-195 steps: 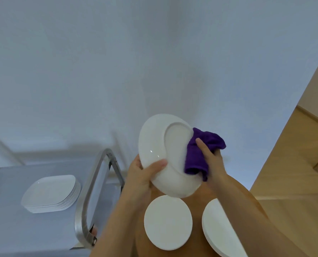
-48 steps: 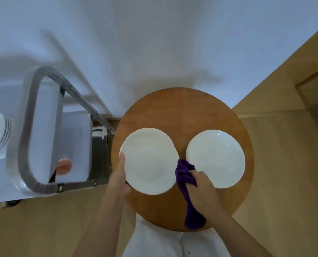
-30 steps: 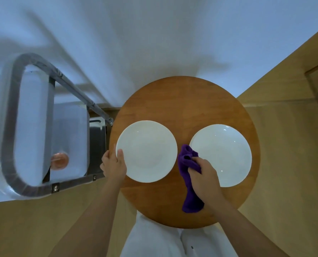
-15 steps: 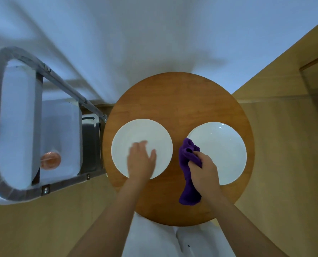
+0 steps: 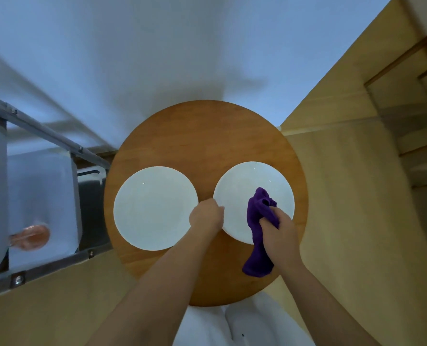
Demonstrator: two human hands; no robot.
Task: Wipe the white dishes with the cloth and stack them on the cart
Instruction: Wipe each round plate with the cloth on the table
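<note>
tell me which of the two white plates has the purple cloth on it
The right plate: the right hand holds the purple cloth over it. The left plate is bare.

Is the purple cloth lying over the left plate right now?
No. The purple cloth, held in the right hand, lies over the right plate, while the left plate is bare.
</note>
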